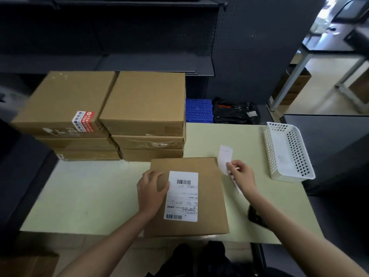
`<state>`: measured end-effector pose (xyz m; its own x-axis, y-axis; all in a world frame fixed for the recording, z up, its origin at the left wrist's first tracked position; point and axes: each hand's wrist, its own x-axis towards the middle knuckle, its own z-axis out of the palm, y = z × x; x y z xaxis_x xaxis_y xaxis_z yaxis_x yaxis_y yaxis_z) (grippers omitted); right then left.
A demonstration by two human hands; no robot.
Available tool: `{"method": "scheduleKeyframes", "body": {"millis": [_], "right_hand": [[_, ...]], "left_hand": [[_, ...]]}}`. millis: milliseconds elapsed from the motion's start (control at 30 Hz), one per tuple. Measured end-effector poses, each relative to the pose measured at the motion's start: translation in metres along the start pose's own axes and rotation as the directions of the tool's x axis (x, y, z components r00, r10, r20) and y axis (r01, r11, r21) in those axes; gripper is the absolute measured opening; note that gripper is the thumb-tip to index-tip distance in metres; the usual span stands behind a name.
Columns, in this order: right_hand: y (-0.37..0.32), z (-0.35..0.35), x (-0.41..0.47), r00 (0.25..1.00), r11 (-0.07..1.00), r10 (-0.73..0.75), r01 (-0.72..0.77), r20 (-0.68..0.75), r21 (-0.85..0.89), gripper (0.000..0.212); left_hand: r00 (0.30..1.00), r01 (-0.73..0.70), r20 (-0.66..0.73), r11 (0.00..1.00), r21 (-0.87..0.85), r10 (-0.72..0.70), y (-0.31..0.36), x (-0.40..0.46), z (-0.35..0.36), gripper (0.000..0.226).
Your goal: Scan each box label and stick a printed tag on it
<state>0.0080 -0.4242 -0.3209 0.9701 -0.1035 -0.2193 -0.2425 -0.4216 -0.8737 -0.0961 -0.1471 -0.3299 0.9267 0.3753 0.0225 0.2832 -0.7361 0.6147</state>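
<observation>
1. Tabletop, pale green, is carrying every item below.
2. Stacked boxes, two brown cardboard piles side by side, are sitting at the far left of the tabletop; a red-and-white sticker is wrapping over the near edge of the top left one.
3. Flat box is lying at the near middle, just in front of the stacks, with a white shipping label bearing barcodes stuck on its top.
4. White basket, perforated plastic, is standing at the far right.
5. Left hand is resting on the flat box, its fingers relaxed and touching the label's left edge.
6. Right hand is hovering just right of the box, its fingers pinching a white printed tag that is standing upward, with a strip of backing trailing below.
7. Dark object, blurred and partly hidden by the right forearm, is lying near the right edge.
</observation>
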Motion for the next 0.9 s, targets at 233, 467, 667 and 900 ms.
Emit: {"method": "scheduleKeyframes", "body": {"millis": [233, 467, 667, 900], "right_hand": [[-0.039, 0.023, -0.034, 0.994, 0.984, -0.053, 0.036, 0.093, 0.173, 0.009], [-0.054, 0.04, -0.066, 0.973, 0.985, -0.121, 0.093, 0.195, 0.148, 0.019], [-0.069, 0.021, -0.065, 0.973, 0.984, -0.156, 0.138, 0.171, 0.113, 0.016], [-0.086, -0.001, -0.053, 0.961, 0.977, -0.207, 0.192, 0.183, 0.097, 0.009]], "left_hand": [[0.972, -0.009, 0.204, 0.89, -0.456, 0.114, 0.071, 0.028, -0.015, 0.006], [0.942, -0.014, 0.276, 0.842, -0.54, 0.192, 0.102, 0.039, -0.017, 0.015], [0.939, -0.092, 0.258, 0.888, -0.45, 0.228, 0.1, 0.043, -0.021, 0.028], [0.922, -0.136, 0.297, 0.927, -0.351, 0.247, 0.095, 0.046, -0.026, 0.021]]}}
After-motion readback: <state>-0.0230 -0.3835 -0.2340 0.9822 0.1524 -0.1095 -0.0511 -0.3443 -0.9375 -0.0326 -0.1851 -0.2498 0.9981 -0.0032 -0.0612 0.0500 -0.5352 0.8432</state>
